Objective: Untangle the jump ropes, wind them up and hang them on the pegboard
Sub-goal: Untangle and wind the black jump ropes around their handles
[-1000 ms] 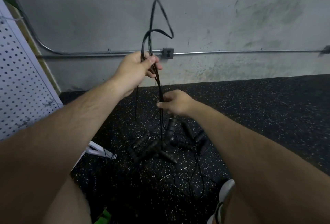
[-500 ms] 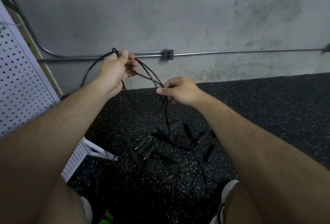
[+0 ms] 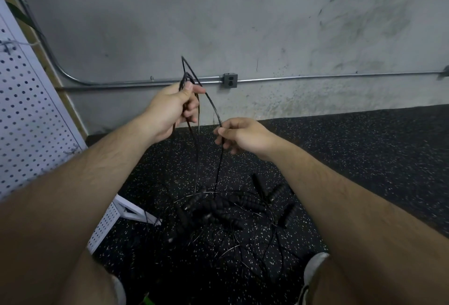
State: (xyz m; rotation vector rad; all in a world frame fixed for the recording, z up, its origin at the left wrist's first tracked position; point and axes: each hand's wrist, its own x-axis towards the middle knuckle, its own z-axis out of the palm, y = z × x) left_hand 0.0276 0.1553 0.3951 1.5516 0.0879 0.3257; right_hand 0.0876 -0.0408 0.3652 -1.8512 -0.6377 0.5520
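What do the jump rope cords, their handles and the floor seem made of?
Cords: thin, glossy black, holding stiff arcs, so likely plastic-coated wire. Handles: matte black, ribbed, probably foam or rubber. Floor: black with pale flecks, looks like rubber matting.

Bare left hand (image 3: 170, 107), bare right hand (image 3: 245, 134), lightly haired forearms (image 3: 340, 195) — bare knees (image 3: 80, 280), pale grey shoe tips (image 3: 315, 265).

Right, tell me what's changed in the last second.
The rope loop above the left hand went from tall to a short peak. The right hand rose slightly, still pinching a strand. Both kept their grip; the handles stayed piled on the floor.
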